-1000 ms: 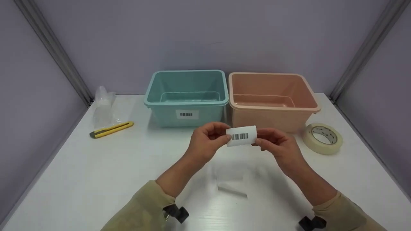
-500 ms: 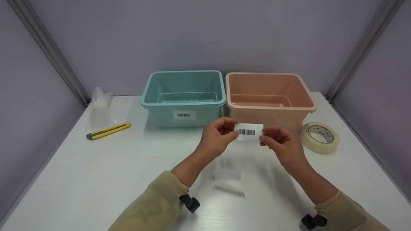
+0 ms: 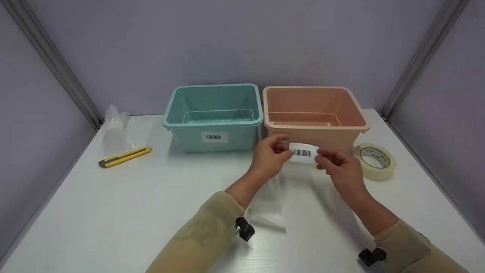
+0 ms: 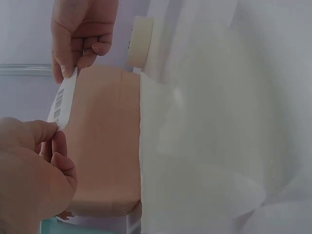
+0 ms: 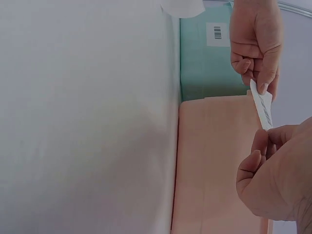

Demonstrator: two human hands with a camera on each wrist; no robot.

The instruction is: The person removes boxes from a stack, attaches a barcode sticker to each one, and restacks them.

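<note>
Left hand: The person's left hand (image 3: 269, 156) pinches the left end of a white barcode label (image 3: 303, 152) between thumb and forefinger, the other fingers curled behind.
Right hand: The right hand (image 3: 338, 169) pinches the label's right end the same way, so the strip spans the gap between both hands.
Label: It hangs in the air just in front of the front wall of the peach plastic bin (image 3: 314, 110); the wrist views show it edge-on, near the wall, but whether it touches cannot be told.
Bins: A teal plastic bin (image 3: 213, 110) stands just left of the peach one, the two side by side near the bench's far edge. The teal bin carries its own barcode sticker (image 3: 214, 137) on its front wall.
Bench: The white bench (image 3: 113, 204) also holds a roll of masking tape (image 3: 375, 161) lying flat near the right edge, just right of the peach bin, and a yellow utility knife (image 3: 125, 157) toward the left edge.
Other items: A clear plastic bag (image 3: 113, 129) sits at the far left corner, behind the knife. A piece of clear film (image 3: 269, 212) lies on the bench below the hands, near the left sleeve (image 3: 204, 239).
Room: Pale lilac walls (image 3: 242, 41) enclose the bench on three sides, with grey metal rails (image 3: 49, 60) running down the back corners.
</note>
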